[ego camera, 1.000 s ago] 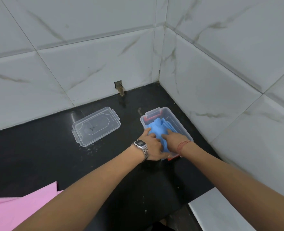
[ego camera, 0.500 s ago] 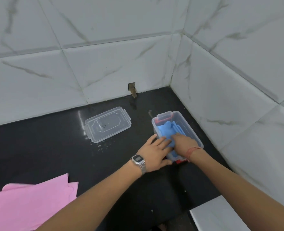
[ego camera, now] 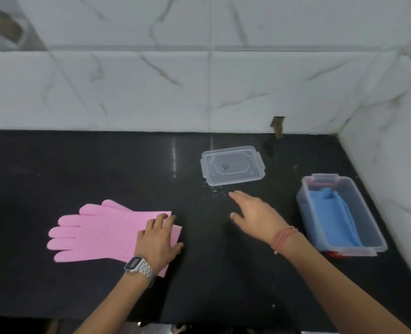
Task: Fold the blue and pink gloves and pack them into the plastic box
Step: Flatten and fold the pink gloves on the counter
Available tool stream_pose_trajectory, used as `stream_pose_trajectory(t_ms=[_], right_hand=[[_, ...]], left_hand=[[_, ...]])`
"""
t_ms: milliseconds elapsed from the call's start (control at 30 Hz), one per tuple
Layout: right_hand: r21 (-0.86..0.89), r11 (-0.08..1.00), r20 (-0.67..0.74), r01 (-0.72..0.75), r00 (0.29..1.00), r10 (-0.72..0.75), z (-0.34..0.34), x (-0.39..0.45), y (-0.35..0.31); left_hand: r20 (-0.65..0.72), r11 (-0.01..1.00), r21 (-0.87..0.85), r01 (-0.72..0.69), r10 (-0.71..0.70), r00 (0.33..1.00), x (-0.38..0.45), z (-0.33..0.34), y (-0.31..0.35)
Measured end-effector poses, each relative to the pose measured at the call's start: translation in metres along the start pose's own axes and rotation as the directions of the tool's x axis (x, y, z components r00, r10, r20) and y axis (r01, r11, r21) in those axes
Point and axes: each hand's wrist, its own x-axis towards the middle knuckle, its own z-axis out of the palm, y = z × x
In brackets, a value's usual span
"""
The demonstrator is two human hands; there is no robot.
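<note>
The pink gloves point(ego camera: 98, 233) lie flat and stacked on the black counter at the left, fingers pointing left. My left hand point(ego camera: 157, 239), with a watch on the wrist, rests on their cuff end with bent fingers pressing down. The folded blue gloves point(ego camera: 337, 218) lie inside the clear plastic box point(ego camera: 305, 201) at the right, near the side wall. My right hand point(ego camera: 255, 213) hovers over the bare counter between the pink gloves and the box, fingers spread and holding nothing.
The box's clear lid point(ego camera: 232, 165) lies flat on the counter behind my right hand. White tiled walls close the back and the right side. The counter's front edge runs along the bottom of the view.
Both hands have left the box and the blue gloves. My left hand has gone left onto the pink gloves' cuff and my right hand has lifted out over the counter. The view swung left.
</note>
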Motion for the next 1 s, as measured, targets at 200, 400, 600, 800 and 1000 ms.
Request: stream_pose_trajectory(t_ms=[200, 400, 600, 800, 1000], right_hand=[[-0.049, 0.987, 0.241, 0.152, 0.961, -0.136, 0.054, 0.024, -0.060], [-0.068, 0.974, 0.359, 0.218, 0.916, -0.180, 0.093, 0.036, -0.098], [-0.034, 0.975, 0.357, 0.219, 0.914, -0.192, 0.112, 0.039, -0.103], [0.274, 0.961, 0.260, 0.018, 0.961, -0.092, 0.113, 0.023, -0.082], [0.497, 0.856, 0.292, -0.144, 0.956, -0.009, 0.122, 0.006, -0.058]], left_hand=[[0.043, 0.988, -0.119, 0.097, -0.092, 0.995, -0.029, 0.020, -0.039], [-0.031, 0.997, -0.073, -0.011, 0.009, 0.999, -0.039, 0.022, -0.043], [-0.156, 0.982, 0.004, -0.188, 0.187, 0.970, -0.038, 0.013, -0.043], [-0.410, 0.968, -0.208, -0.139, 0.043, 0.911, -0.023, -0.024, -0.054], [-0.617, 0.916, -0.318, -0.244, -0.005, 0.787, -0.013, -0.086, -0.050]])
